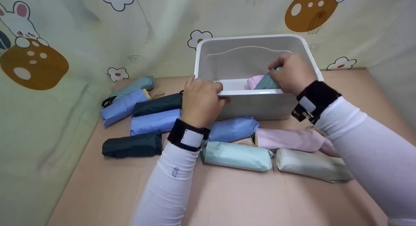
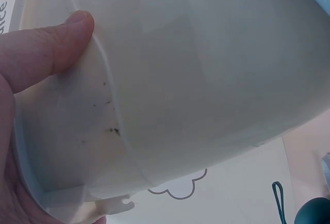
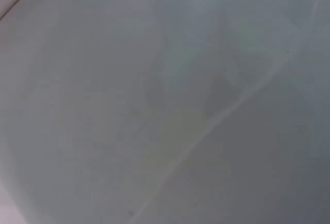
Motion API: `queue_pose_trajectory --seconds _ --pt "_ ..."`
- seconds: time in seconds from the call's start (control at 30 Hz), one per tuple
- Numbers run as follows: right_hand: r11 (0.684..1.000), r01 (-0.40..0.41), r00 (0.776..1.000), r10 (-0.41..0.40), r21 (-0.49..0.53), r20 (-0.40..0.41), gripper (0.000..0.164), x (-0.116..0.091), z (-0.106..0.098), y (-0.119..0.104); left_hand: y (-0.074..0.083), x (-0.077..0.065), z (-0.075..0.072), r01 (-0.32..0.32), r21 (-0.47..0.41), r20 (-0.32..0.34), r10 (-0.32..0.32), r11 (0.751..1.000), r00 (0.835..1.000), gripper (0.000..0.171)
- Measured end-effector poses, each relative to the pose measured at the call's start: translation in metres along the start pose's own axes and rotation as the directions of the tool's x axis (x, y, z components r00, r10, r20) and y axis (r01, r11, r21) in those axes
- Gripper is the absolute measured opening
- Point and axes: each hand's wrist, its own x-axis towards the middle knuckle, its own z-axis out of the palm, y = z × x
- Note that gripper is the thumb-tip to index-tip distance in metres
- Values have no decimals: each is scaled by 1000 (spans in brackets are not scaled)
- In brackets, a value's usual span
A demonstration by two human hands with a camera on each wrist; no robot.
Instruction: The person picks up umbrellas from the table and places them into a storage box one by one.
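Observation:
A white plastic bin (image 1: 256, 106) stands at the back of the table. My left hand (image 1: 202, 100) grips its front rim near the left corner; in the left wrist view the thumb (image 2: 77, 28) lies on the bin's outer wall. Inside the bin, my right hand (image 1: 294, 73) pinches the end of a green folded umbrella (image 1: 268, 83). A pink folded umbrella (image 1: 253, 81) lies beside it, partly hidden. The right wrist view shows only a blurred stretch of bin wall (image 3: 129, 105), so the right fingertips are partly unseen.
Several folded umbrellas lie on the table, including blue (image 1: 232, 129), dark (image 1: 131, 144), pink (image 1: 289, 139), mint (image 1: 239, 156) and pale grey-green (image 1: 313, 164) ones. More lie at the left, with a green one (image 1: 135, 87) farthest back. A patterned curtain (image 1: 162, 31) hangs behind.

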Motion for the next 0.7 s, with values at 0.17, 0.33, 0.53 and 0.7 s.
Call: queue_pose_trajectory --seconds 0.17,0.33,0.53,0.7 --pt "998 36 997 -32 -54 70 28 -1 1 0 0 -1 -1 -7 0 2 7 1000 1000 27" --pt "992 46 989 -29 -114 146 39 -1 0 0 0 -2 -1 -20 -14 -17 20 1000 1000 25" --pt "975 67 980 -24 -213 196 49 -1 -6 -1 0 -2 -1 -24 -10 -19 24 1000 1000 25" --pt "976 70 984 -34 -207 174 43 -1 -9 1 -1 -1 -2 -12 -9 -2 12 1000 1000 26"
